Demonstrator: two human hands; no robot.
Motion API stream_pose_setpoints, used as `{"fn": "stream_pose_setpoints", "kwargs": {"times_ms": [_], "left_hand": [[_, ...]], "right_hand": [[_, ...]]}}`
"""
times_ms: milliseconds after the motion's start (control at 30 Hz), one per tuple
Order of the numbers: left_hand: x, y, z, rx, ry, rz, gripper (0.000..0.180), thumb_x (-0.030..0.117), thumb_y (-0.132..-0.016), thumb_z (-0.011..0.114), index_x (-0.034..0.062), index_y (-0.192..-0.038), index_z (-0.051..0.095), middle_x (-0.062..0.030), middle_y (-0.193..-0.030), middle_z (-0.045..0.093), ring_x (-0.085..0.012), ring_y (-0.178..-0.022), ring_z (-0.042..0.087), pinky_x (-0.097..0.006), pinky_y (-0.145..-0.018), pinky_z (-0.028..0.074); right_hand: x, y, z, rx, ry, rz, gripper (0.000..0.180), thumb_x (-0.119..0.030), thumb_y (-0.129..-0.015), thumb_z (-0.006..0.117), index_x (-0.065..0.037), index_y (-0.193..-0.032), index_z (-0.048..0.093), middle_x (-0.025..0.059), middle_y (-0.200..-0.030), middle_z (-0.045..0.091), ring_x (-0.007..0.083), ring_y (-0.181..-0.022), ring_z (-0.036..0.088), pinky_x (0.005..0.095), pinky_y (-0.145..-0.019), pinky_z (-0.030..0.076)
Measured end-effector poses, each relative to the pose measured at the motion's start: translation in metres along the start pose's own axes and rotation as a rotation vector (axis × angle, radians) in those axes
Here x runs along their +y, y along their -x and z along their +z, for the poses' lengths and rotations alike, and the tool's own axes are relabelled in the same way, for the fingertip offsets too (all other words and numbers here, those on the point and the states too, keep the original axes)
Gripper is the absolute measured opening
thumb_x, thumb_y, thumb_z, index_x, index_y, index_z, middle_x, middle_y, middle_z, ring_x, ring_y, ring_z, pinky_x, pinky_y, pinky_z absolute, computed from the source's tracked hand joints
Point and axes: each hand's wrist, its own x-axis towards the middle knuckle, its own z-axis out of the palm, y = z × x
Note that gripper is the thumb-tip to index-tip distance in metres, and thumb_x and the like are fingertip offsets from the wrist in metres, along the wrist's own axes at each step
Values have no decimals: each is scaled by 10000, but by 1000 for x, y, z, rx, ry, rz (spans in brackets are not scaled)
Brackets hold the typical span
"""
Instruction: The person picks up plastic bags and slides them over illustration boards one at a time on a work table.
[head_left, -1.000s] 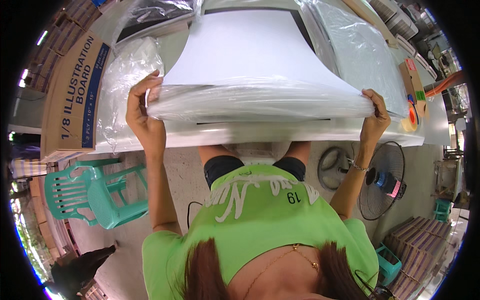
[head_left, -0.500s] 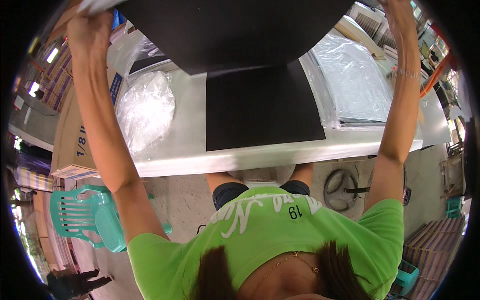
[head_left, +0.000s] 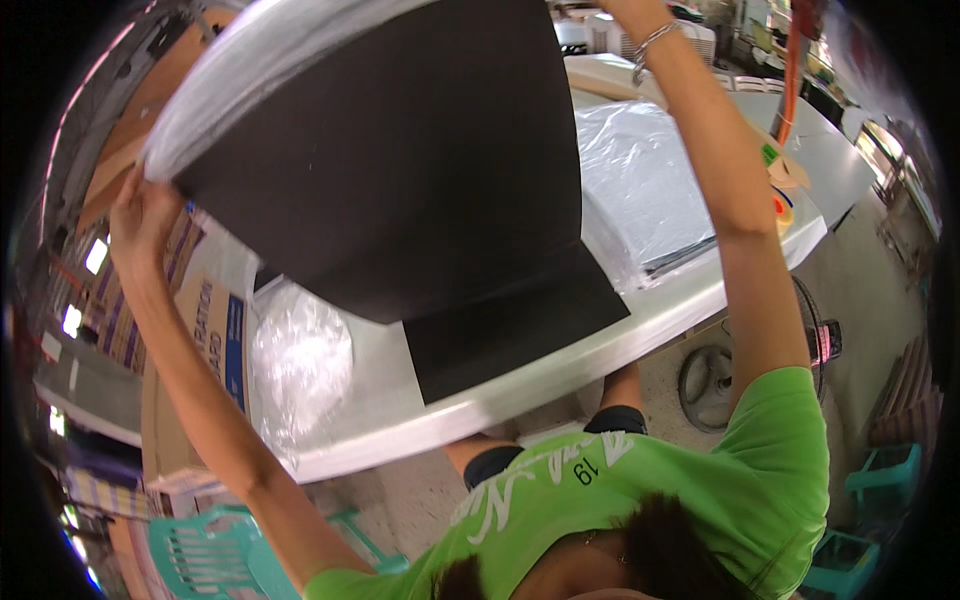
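Note:
A large black sheet (head_left: 420, 150) is held up above the table, tilted, with clear plastic film (head_left: 240, 80) along its far left edge. My left hand (head_left: 145, 215) is closed at its left corner, pinching the film there. My right hand (head_left: 640, 12) is raised at the far side, cut off by the picture's upper edge, so its fingers are hidden. Beneath the raised sheet, a second black sheet (head_left: 515, 325) lies flat near the table's front edge; its far part is covered from view.
The white table (head_left: 375, 370) bears crumpled clear plastic (head_left: 300, 355) at left and a plastic-wrapped stack (head_left: 645, 185) at right. Tape rolls (head_left: 782, 208) lie beyond my right forearm. A cardboard box (head_left: 185, 400) and green chair (head_left: 215, 555) stand left; a fan (head_left: 708, 385) stands right.
The raised black sheet now shows lower and more tilted, with more plastic film visible. My left hand appears lower, my right hand farther left and up. The whole view has turned.

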Motion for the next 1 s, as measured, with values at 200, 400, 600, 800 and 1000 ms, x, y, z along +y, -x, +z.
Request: {"fn": "stream_pose_setpoints", "kwargs": {"times_ms": [200, 400, 600, 800, 1000], "left_hand": [[-16, 5, 8, 157, 29, 80, 394, 50, -958, 253, -124, -1296, 358, -248, -1383, 390, -277, -1305, 367, -378, -1133, 227], [-27, 6, 16, 206, 49, 67, 408, 88, -972, 232, -96, -1313, 362, -212, -1404, 382, -279, -1327, 332, -399, -1143, 178], [-21, 2, -11, 353, -82, 14, 390, 141, -969, 318, -46, -1294, 428, -184, -1342, 472, -278, -1288, 394, -453, -1129, 180], [-45, 24, -38, 426, -177, -89, 336, 203, -971, 364, 57, -1234, 512, -94, -1229, 587, -209, -1170, 512, -646, -1039, 142], [-92, 35, -64, 747, -255, -64, 323, 262, -968, 380, 81, -1190, 528, -75, -1129, 626, -220, -1039, 572, -612, -985, 272]], "right_hand": [[4, -1, 1, -16, -122, 71, 271, -154, -896, 508, -27, -1125, 577, 108, -1105, 634, 203, -1000, 606, 347, -895, 446], [13, -3, -6, -33, -221, 151, 262, -185, -906, 508, -39, -1112, 576, 110, -1099, 637, 209, -1001, 609, 368, -894, 448], [13, -17, -25, -521, -397, 340, 256, -215, -916, 508, -50, -1100, 576, 112, -1092, 641, 216, -1002, 612, 389, -892, 451], [28, -2, -17, -190, -265, 427, 299, -301, -923, 527, -53, -1085, 566, 103, -1087, 647, 208, -1001, 613, 444, -921, 426], [38, 12, -30, -274, -249, 473, 256, -276, -893, 603, -100, -1077, 580, 40, -1011, 644, 194, -954, 614, 428, -911, 437]]}}
